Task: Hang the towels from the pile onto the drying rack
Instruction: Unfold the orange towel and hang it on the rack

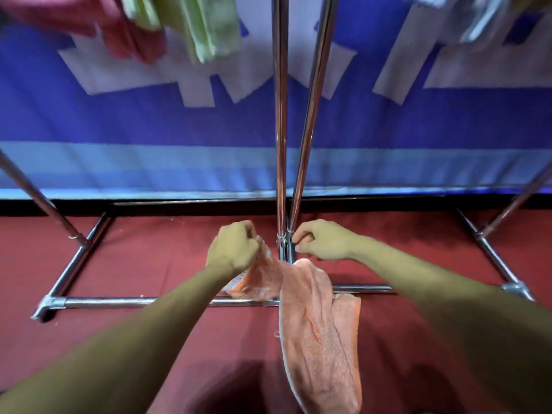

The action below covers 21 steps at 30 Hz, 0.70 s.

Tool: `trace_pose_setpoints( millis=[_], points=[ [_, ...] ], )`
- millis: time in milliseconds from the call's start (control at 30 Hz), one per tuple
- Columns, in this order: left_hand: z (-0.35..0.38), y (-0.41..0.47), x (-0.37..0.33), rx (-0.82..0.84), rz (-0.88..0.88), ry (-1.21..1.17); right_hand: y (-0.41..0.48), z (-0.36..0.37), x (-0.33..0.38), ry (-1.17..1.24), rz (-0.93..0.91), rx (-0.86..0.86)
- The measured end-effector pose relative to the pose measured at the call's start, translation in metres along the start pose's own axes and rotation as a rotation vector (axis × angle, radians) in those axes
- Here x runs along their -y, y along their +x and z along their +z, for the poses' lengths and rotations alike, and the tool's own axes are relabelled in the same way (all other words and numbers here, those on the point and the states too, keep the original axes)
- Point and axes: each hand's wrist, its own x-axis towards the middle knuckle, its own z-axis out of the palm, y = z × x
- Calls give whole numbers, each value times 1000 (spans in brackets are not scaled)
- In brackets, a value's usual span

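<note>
A peach towel (321, 330) hangs in front of me, drooping from its upper corner down toward the bottom edge of the view. My left hand (234, 249) grips that bunched upper corner. My right hand (324, 242) hovers just above the towel's folded top edge with its fingers curled, and I see no cloth in it. Both hands are low, near the foot of the chrome drying rack (280, 115), whose two upright poles rise between them. A pink towel (119, 28) and a green towel (206, 25) hang blurred at the top left.
The rack's chrome base bars (119, 302) lie on a red carpet (149, 258). Slanted chrome legs stand at far left (38, 198) and far right (513, 204). A blue and white banner (149, 130) fills the background. Grey cloth (481, 19) hangs at the top right.
</note>
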Motion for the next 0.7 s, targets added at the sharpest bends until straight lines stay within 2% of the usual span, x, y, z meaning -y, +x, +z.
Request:
trace_pose_setpoints(
  millis=[100, 233, 400, 500, 600, 700],
  points=[
    [-38, -15, -37, -47, 32, -158, -32, -34, 30, -51, -96, -35],
    [-85, -38, -78, -68, 34, -487, -69, -65, 59, 45, -198, -73],
    [-114, -67, -101, 55, 34, -961, -96, -71, 72, 320, -309, -131],
    [-104, -69, -92, 96, -29, -1083, -97, -60, 68, 424, -326, -165],
    [-99, -65, -94, 92, -73, -1178, -86, -50, 67, 180, -318, -153],
    [-103, -65, -105, 76, -20, -1209, -84, -44, 75, -36, -334, -318]
  ],
)
